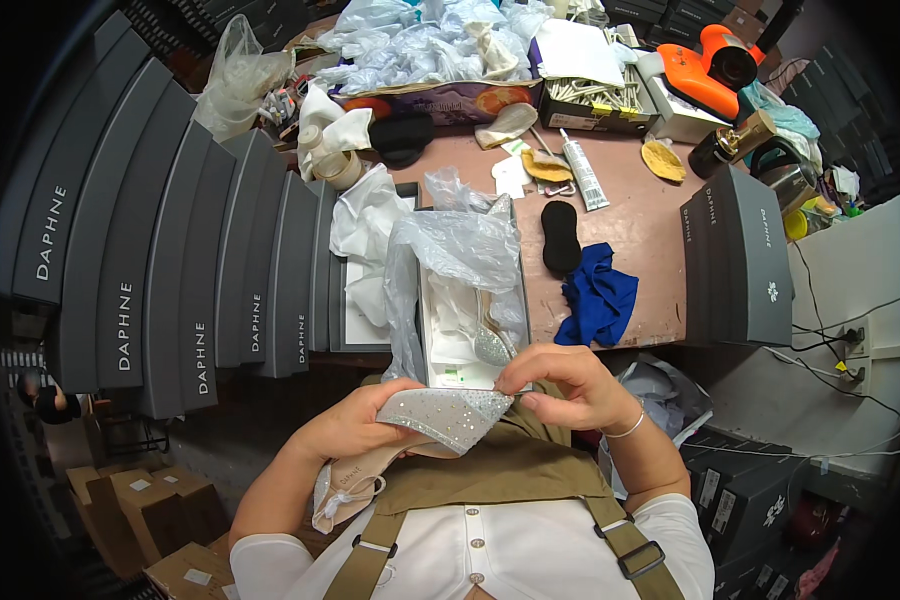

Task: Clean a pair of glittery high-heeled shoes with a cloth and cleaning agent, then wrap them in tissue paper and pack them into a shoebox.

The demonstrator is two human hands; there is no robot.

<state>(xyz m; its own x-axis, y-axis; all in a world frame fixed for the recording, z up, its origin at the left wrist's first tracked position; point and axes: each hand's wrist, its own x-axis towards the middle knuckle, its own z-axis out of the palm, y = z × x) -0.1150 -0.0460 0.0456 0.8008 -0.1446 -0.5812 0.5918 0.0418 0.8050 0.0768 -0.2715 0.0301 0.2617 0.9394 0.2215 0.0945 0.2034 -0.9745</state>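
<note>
A pointed, pale silver shoe (448, 418) covered in small sparkling stones lies across my hands in front of my apron. Its heel end, with a small white bow, hangs toward the lower left. My left hand (355, 420) is closed around the shoe's side. At the pointed toe, my right hand (575, 388) pinches the tip between thumb and fingers. Just beyond, an open shoe box (426, 335) holds a matching glittery shoe (492, 346), partly covered by thin plastic wrapping (450, 245).
Grey shoe boxes stand in a long row (180, 260) at left and a stack (740, 255) at right. On the table (650, 240) lie a blue cloth (598, 293), a black oval pad (561, 237), a white tube (584, 172) and yellow sponges (664, 161). An orange tool (695, 80) sits far right.
</note>
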